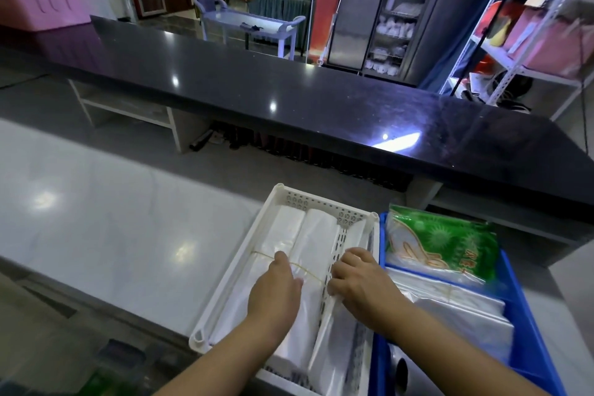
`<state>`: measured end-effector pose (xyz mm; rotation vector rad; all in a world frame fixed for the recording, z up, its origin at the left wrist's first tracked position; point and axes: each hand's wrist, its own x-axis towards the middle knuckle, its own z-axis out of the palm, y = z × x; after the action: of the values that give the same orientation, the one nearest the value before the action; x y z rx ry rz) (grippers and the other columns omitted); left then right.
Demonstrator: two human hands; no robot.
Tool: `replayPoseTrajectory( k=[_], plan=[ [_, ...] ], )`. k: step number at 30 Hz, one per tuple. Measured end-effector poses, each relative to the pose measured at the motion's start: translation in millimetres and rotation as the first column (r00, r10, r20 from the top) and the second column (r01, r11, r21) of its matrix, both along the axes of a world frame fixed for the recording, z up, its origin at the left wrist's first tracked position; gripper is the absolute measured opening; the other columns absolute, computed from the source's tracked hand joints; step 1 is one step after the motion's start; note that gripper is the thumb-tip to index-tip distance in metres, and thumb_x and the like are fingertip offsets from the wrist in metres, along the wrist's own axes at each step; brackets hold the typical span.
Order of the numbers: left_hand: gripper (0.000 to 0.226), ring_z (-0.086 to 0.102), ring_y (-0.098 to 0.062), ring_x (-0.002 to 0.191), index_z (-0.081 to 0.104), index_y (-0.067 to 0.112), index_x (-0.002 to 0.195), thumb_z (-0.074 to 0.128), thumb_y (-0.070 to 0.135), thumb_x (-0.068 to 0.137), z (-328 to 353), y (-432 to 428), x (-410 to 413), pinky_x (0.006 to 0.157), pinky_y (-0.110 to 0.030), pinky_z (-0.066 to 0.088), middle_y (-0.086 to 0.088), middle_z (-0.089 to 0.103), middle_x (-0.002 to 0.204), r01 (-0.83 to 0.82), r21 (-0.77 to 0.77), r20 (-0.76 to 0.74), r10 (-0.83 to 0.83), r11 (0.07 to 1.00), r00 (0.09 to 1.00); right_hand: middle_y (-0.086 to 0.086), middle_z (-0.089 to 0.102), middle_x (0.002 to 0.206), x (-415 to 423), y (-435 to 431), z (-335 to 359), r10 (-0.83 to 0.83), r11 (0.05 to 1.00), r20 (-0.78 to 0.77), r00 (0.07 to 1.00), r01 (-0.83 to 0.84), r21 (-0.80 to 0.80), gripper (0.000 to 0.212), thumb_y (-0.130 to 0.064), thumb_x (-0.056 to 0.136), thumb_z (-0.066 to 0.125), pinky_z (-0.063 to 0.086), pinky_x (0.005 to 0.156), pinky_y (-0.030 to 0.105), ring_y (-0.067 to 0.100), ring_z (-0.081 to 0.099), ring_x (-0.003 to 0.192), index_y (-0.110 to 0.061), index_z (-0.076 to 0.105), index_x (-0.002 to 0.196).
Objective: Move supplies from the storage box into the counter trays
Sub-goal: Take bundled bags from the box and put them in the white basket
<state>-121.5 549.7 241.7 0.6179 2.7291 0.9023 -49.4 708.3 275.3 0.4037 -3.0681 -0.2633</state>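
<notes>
A white perforated tray (231, 270) sits on the pale counter and holds a bundle of white plastic bags (289, 235) tied with a thin rubber band. My left hand (276, 286) lies on top of that bundle with its fingers curled down. My right hand (356, 280) presses at the tray's perforated divider (339, 239), its fingers on clear plastic bags in the narrow right compartment. Right beside the tray stands a blue storage box (527, 347) with a green printed packet (446, 241) and stacked clear bags (456, 302) inside.
The pale counter (112, 228) stretches to the left of the tray. A raised black countertop (289, 90) runs across behind it. A metal shelf rack (530, 26) stands at the far right, a steel cabinet (385, 16) and a white cart (250, 22) beyond.
</notes>
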Motion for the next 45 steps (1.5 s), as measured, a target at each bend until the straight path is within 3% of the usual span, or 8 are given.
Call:
replayPoseTrajectory(
  k=[6,9,15,23,27,31,41,45],
  plan=[
    [0.027,0.06,-0.023,0.088,0.037,0.014,0.115,0.043,0.032,0.096,0.3,-4.8,-1.1,0.059,-0.029,0.04,-0.005,0.053,0.109,0.059,-0.175,-0.085,-0.075,0.983,0.994,-0.009,0.058,0.068,-10.5,-9.8,-6.4,0.066,0.997,0.003,0.998,-0.066,0.027,0.019,-0.022,0.064,0.08,0.048,0.09,0.033,0.013,0.055,0.072,-0.029,0.065,0.072],
    [0.029,0.049,-0.021,0.103,0.042,0.016,0.116,0.047,0.033,0.093,2.2,-11.8,-10.0,0.074,-0.029,0.041,-0.003,0.046,0.117,0.128,-0.307,-0.193,-0.193,0.943,0.962,-0.007,0.064,0.084,-13.4,-13.9,-13.2,0.03,0.999,0.008,1.0,-0.03,0.013,0.032,-0.023,0.06,0.081,0.05,0.089,0.033,0.015,0.06,0.083,-0.028,0.064,0.086],
    [0.032,0.049,-0.02,0.108,0.046,0.018,0.121,0.051,0.024,0.09,-3.6,-23.9,-17.3,0.087,-0.032,0.045,-0.001,0.048,0.12,0.275,-0.211,-0.052,-0.291,0.938,0.955,-0.002,0.067,0.11,-11.6,-9.0,-17.6,-0.008,1.0,0.046,0.999,0.008,-0.001,0.061,-0.027,0.053,0.084,0.051,0.087,0.032,0.018,0.064,0.099,-0.031,0.059,0.109],
    [0.025,0.049,-0.016,0.103,0.048,0.023,0.113,0.051,0.025,0.088,4.8,-18.8,-2.7,0.065,-0.025,0.036,0.005,0.048,0.111,0.185,-0.2,-0.197,-0.224,0.962,0.954,0.003,0.06,0.129,-13.7,-3.0,-13.7,-0.052,0.998,-0.006,0.999,0.052,-0.046,0.077,-0.019,0.058,0.085,0.049,0.093,0.037,0.024,0.058,0.115,-0.03,0.049,0.126],
    [0.022,0.051,-0.011,0.097,0.052,0.03,0.109,0.05,0.031,0.087,8.2,-16.1,7.5,0.066,-0.021,0.036,0.01,0.053,0.104,0.266,-0.08,-0.247,-0.278,0.961,0.928,0.006,0.041,0.146,-16.5,8.3,-13.8,-0.119,0.985,-0.03,0.992,0.114,-0.127,0.069,-0.006,0.081,0.063,0.032,0.108,0.042,0.027,0.036,0.134,-0.027,0.033,0.14],
    [0.025,0.051,-0.022,0.099,0.051,0.03,0.108,0.048,0.029,0.083,6.6,-15.2,23.4,0.07,-0.033,0.041,0.0,0.052,0.105,0.363,-0.252,-0.113,-0.4,0.897,0.91,0.005,0.047,0.141,-14.1,8.8,-13.8,-0.106,0.982,-0.024,0.994,0.101,-0.163,0.05,-0.01,0.086,0.053,0.032,0.106,0.041,0.025,0.037,0.131,-0.025,0.044,0.134],
    [0.015,0.05,-0.004,0.078,0.063,0.03,0.094,0.049,0.034,0.09,30.0,-59.6,46.3,0.053,-0.014,0.025,0.014,0.055,0.084,-0.033,-0.081,-0.239,0.013,0.996,0.971,0.0,0.071,0.098,-8.9,-46.4,-0.5,0.09,0.929,-0.104,0.991,-0.121,-0.349,0.022,-0.012,0.084,0.061,0.053,0.074,0.032,0.019,0.064,0.087,-0.02,0.07,0.102],
    [0.008,0.054,-0.002,0.07,0.064,0.03,0.088,0.055,0.029,0.089,42.6,-99.9,62.4,0.061,-0.014,0.044,0.016,0.06,0.08,-0.197,-0.028,-0.248,0.184,0.98,0.951,0.001,0.074,0.092,-8.3,-83.3,14.0,0.136,0.901,-0.125,0.983,-0.175,-0.398,0.017,-0.011,0.085,0.063,0.054,0.07,0.027,0.017,0.067,0.081,-0.019,0.073,0.097]
  ],
)
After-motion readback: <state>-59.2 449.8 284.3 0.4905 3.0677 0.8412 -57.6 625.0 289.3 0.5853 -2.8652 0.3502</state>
